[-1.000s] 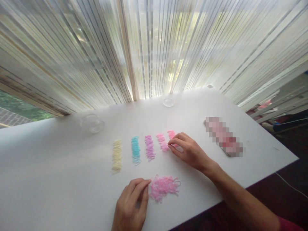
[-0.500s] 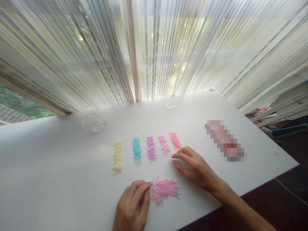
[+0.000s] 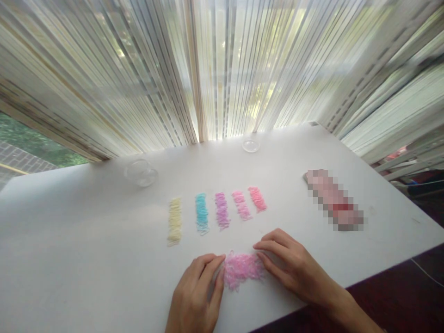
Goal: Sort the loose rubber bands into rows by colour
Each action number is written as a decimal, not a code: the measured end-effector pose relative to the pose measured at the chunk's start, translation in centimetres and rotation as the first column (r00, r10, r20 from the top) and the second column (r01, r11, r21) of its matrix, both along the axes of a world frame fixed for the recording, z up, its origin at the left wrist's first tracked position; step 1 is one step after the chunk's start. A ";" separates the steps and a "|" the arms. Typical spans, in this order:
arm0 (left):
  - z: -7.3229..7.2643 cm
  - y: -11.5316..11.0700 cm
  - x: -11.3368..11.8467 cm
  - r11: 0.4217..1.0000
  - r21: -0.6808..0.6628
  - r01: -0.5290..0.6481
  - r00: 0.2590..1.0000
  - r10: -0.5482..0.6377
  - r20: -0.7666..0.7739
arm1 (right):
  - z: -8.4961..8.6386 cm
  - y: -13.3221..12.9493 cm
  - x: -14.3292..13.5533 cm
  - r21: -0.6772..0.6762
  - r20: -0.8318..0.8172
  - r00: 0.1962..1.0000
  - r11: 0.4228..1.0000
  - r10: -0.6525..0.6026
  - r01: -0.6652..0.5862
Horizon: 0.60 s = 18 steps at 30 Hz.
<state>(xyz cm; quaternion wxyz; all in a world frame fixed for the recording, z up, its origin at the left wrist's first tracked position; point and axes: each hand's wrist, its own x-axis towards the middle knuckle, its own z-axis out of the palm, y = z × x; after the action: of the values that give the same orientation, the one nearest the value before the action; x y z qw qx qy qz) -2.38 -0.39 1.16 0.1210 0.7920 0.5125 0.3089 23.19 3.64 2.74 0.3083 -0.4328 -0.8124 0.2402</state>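
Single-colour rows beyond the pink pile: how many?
5, left to right: yellow row, blue row, purple row, light pink row and deeper pink row. None looks hidden.

Left hand [image 3: 198, 293] with fingertips at left edge of tangled heap of thin pink-lilac loops [image 3: 243, 270] on smooth white worktop [image 3: 86, 259], right hand [image 3: 294, 266] at its right edge, thumb and fingers slightly apart. Beyond, left to right, separate strips of small loops: pale yellow strip [image 3: 175, 222], turquoise strip [image 3: 201, 213], purple strip [image 3: 222, 211], light pink strip [image 3: 242, 206], coral-pink strip [image 3: 257, 199]. Farther back, clear round containers [image 3: 140, 173] left, shallow clear round dish [image 3: 250, 146] near striped sheer curtain [image 3: 225, 69]; pixelated pinkish oblong item [image 3: 333, 201] right.
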 end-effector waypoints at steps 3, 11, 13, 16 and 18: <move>0.2 0.4 0.5 1.000 -0.001 0.004 0.999 -0.004 -0.053 | 0.4 -1.5 -0.5 -0.060 -0.044 0.999 0.998 -0.008 0.005; 0.3 0.7 1.0 1.000 -0.007 0.023 0.995 -0.023 -0.094 | 1.2 -0.2 -3.7 -0.112 0.129 0.989 0.992 0.072 -0.058; 0.1 0.7 1.0 1.000 -0.020 0.021 0.995 -0.023 -0.094 | 1.2 0.0 -3.9 -0.111 0.141 0.988 0.992 0.066 -0.051; -0.2 0.6 1.0 0.999 -0.041 0.018 0.995 -0.022 -0.100 | 1.2 0.0 -3.7 -0.142 0.058 0.998 0.990 0.027 -0.019; -0.3 0.5 1.0 0.999 -0.046 0.022 0.995 -0.027 -0.099 | 1.3 -0.1 -3.3 -0.185 -0.028 1.000 0.983 -0.010 0.004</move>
<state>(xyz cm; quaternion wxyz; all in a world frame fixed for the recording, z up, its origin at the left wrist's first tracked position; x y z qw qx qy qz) -1.38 0.15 0.89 0.1168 0.8098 0.5149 0.2559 19.91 3.55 4.01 0.2795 -0.4589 -0.7804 0.3198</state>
